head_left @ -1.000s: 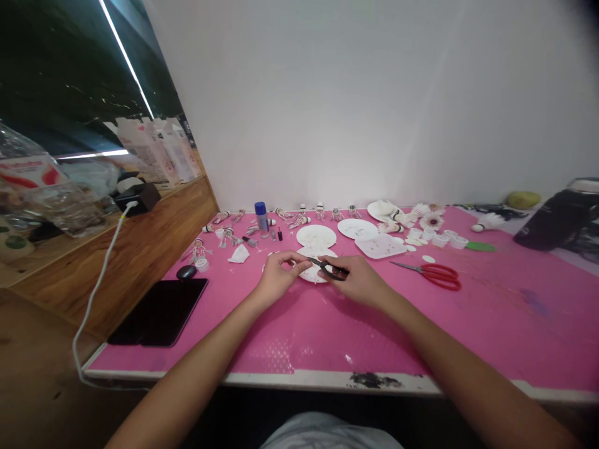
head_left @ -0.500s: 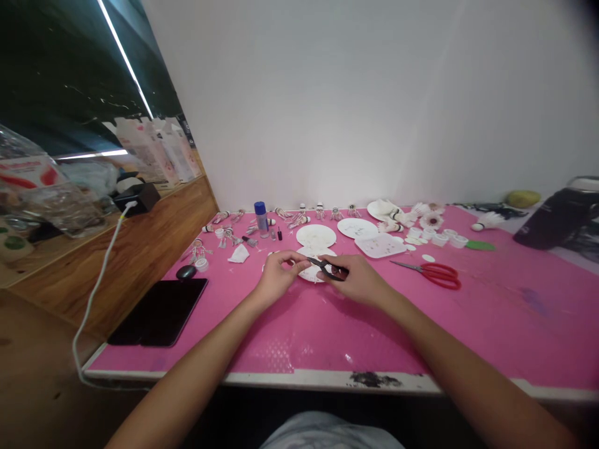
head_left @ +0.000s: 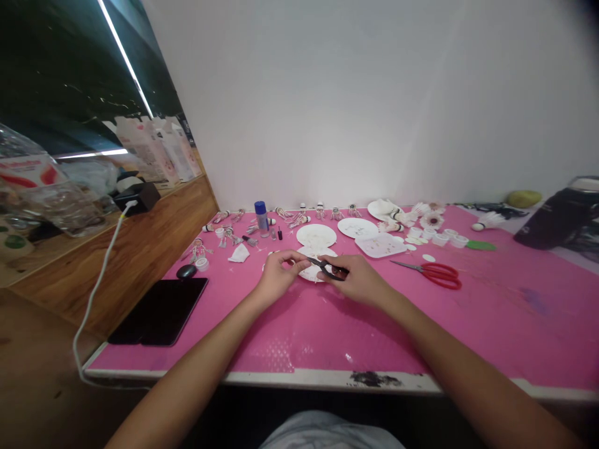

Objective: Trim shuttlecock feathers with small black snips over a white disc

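My right hand (head_left: pixel 358 280) is closed around the dark handles of small pliers (head_left: pixel 328 269), whose jaws point left. The tips reach the fingers of my left hand (head_left: pixel 279 274), which are pinched together; whatever is between them is too small to make out. Both hands are held over a white round plate (head_left: pixel 318 273) with small bits on it. Just behind it lies another white plate (head_left: pixel 316 236).
Red-handled scissors (head_left: pixel 438 274) lie to the right, near a white tray (head_left: pixel 380 245) and small tubs. Shuttlecocks (head_left: pixel 487 221) and shuttlecock pieces line the back. A blue-capped bottle (head_left: pixel 261 219) stands behind my left hand; a black tablet (head_left: pixel 159 312) lies front left.
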